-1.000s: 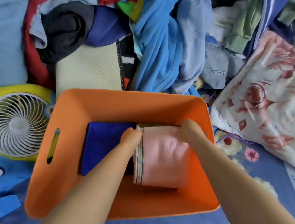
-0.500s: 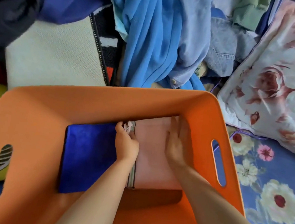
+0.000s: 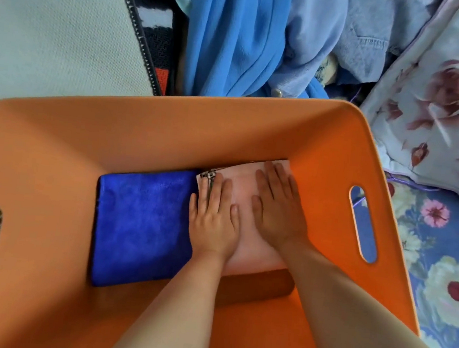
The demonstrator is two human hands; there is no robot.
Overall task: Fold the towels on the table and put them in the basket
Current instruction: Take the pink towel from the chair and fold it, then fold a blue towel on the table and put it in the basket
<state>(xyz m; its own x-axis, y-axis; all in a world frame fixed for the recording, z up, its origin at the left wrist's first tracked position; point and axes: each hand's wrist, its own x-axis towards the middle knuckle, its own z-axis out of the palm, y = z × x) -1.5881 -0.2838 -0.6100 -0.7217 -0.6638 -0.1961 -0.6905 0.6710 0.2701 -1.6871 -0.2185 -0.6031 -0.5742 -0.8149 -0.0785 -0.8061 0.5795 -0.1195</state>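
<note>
Both hands, left hand and right hand, press flat with released grip on the pink towel inside the orange basket; the blue towel lies just left; heaped clothes lie beyond on a floral bedsheet.

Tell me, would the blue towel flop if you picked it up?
Probably. The blue towel looks soft and plush, so lifted by one edge it would likely unfold and droop. Its fuzzy surface suggests it would grip rather than slide. Folded flat on the basket floor, it shouldn't roll.

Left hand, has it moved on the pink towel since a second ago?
Yes. The left hand, then curled at the pink towel's striped edge beside the blue towel, now lies flat on it.
</note>
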